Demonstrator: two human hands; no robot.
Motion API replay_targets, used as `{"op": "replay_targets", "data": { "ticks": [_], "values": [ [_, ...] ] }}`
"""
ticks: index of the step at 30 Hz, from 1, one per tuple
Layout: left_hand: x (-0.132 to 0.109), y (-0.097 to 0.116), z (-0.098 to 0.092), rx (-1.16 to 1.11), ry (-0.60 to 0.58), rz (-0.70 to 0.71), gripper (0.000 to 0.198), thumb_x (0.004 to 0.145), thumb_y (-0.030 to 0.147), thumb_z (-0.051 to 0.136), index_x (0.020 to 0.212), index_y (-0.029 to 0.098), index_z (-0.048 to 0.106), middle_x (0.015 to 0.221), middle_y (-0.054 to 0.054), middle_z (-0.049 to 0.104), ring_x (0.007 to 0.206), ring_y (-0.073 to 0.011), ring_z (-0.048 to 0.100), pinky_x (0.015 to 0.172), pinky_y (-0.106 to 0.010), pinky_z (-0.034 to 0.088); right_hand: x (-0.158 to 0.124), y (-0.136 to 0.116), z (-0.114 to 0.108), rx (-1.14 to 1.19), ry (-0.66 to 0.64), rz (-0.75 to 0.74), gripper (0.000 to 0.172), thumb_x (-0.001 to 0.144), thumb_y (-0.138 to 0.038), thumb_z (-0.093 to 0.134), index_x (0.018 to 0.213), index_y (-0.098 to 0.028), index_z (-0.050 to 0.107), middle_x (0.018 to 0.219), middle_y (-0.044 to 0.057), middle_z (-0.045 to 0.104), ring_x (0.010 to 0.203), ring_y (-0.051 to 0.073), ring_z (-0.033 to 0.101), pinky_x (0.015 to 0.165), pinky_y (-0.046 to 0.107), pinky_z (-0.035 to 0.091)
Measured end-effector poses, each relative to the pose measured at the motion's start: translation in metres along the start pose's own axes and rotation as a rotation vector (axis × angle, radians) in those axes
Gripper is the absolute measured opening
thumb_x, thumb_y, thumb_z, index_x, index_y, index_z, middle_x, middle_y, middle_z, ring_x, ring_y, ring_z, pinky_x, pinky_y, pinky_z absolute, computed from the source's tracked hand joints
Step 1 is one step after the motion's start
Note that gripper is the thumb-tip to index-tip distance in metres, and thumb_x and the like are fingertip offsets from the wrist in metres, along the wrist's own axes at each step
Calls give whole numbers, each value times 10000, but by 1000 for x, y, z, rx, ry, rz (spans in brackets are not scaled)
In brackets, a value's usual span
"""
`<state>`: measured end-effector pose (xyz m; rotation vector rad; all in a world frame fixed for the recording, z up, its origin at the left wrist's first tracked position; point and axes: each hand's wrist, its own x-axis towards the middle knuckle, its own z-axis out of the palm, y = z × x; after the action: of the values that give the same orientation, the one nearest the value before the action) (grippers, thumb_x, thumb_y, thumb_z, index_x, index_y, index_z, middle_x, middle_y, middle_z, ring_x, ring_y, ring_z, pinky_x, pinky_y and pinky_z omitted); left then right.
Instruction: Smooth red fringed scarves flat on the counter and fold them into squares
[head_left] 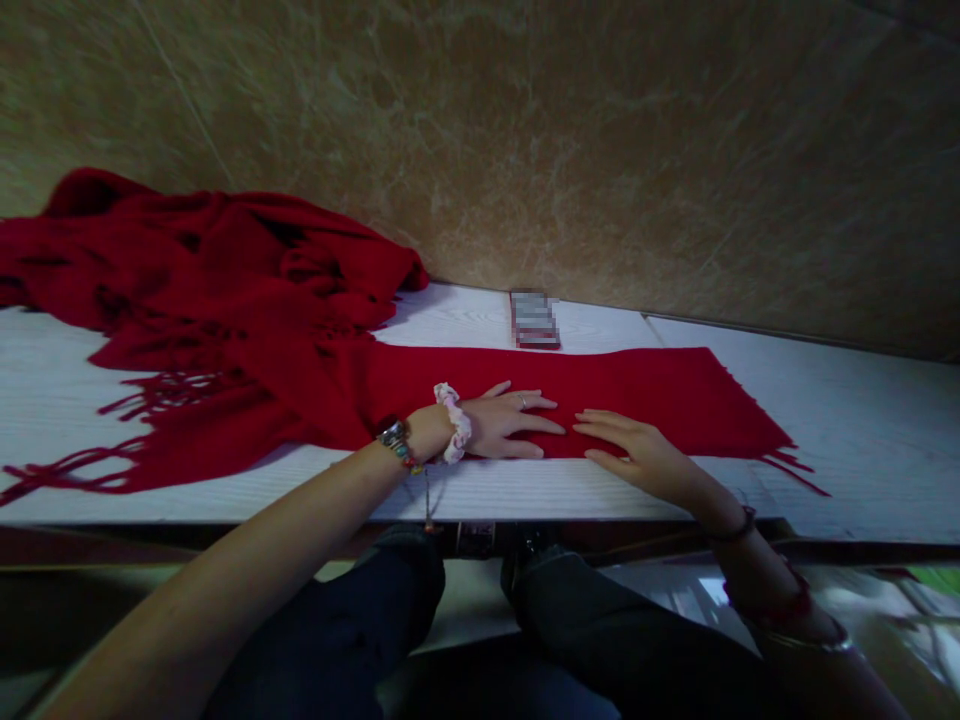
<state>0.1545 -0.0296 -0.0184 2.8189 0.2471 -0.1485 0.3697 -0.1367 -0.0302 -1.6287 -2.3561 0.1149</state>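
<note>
A red fringed scarf [645, 385] lies along the white board, its right part flat in a long strip with fringe at the right end. My left hand [506, 420] rests flat on the strip, palm down with fingers spread. Just to its right, my right hand [634, 445] touches the scarf near its front edge, fingers stretched out toward the left hand. Neither hand grips anything. At the left, the strip runs into a crumpled heap of red cloth [247, 270] with more fringe; whether it is one piece with the strip, I cannot tell.
A small flat object with a blurred face [535, 318] lies behind the scarf. The white wood-grained board [870, 430] backs onto a brown marbled wall [525, 150]. My legs [600, 610] are below its front edge.
</note>
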Motion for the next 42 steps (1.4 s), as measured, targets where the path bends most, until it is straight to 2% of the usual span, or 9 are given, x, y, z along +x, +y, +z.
{"op": "replay_targets", "data": {
  "ticks": [4, 7, 10, 15, 18, 23, 28, 32, 42],
  "values": [
    [1, -6, 5, 49, 61, -193, 497, 882, 486, 357, 1341, 303, 303, 1451, -45, 164, 1327, -265, 95, 1021, -551, 98, -4, -4, -7, -46, -29, -88, 302, 823, -228, 472, 1094, -205, 605, 1197, 75, 571, 1130, 202, 495, 941, 386, 432],
    [0, -10, 8, 80, 80, -228, 511, 885, 492, 345, 1349, 286, 291, 1453, -54, 154, 1325, -287, 88, 1011, -567, 103, -7, -2, -9, -95, -35, -157, 300, 818, -179, 461, 1076, -179, 614, 1142, 79, 608, 1092, 194, 526, 932, 370, 445],
    [0, -10, 5, 122, 119, -154, 487, 877, 457, 392, 1317, 250, 363, 1423, -82, 246, 1311, -293, 151, 1014, -541, 148, -9, 1, -8, -131, -12, -201, 319, 818, -131, 428, 1078, -161, 611, 1104, 80, 630, 1063, 186, 548, 928, 364, 451],
    [4, 0, -1, 179, 245, 58, 418, 821, 484, 482, 1110, 191, 560, 1124, -94, 520, 1011, -218, 506, 857, -333, 401, -11, 5, -6, -111, -2, -184, 342, 806, -109, 412, 1080, -162, 610, 1083, 72, 642, 1030, 184, 572, 899, 352, 476],
    [7, 4, 0, 231, 239, 98, 408, 811, 506, 483, 1048, 187, 579, 1012, -77, 550, 896, -211, 538, 747, -318, 436, -10, 8, -5, -95, 3, -188, 330, 801, -116, 420, 1057, -170, 622, 1075, 68, 645, 1029, 190, 573, 899, 365, 477],
    [9, 7, 0, 269, 198, 106, 327, 833, 413, 473, 1052, 191, 572, 1024, -73, 567, 911, -204, 537, 752, -308, 432, -9, 7, -5, -76, 32, -179, 284, 824, -143, 414, 1004, -183, 631, 1031, 63, 663, 1006, 180, 586, 895, 363, 479],
    [8, 5, 6, 174, 223, -13, 493, 854, 485, 412, 1274, 227, 409, 1346, -87, 377, 1225, -248, 336, 976, -417, 288, -8, 2, -10, 48, 68, -118, 207, 835, -156, 417, 907, -174, 610, 1078, 88, 639, 1088, 178, 531, 923, 355, 451],
    [5, -1, 12, 123, 81, -157, 531, 875, 524, 321, 1352, 294, 282, 1455, -47, 143, 1324, -291, 90, 1017, -549, 114, -8, 1, -13, 47, -40, -138, 159, 816, -161, 450, 796, -199, 603, 1149, 77, 604, 1152, 205, 473, 963, 410, 401],
    [-7, -10, -3, 47, -80, -145, 551, 804, 603, 411, 1312, 425, 298, 1464, -16, 70, 1318, -332, 14, 984, -610, 63, -10, 7, -19, 118, -123, -135, 172, 820, -219, 471, 796, -190, 639, 1196, 88, 571, 1183, 205, 438, 993, 414, 355]
  ]
}}
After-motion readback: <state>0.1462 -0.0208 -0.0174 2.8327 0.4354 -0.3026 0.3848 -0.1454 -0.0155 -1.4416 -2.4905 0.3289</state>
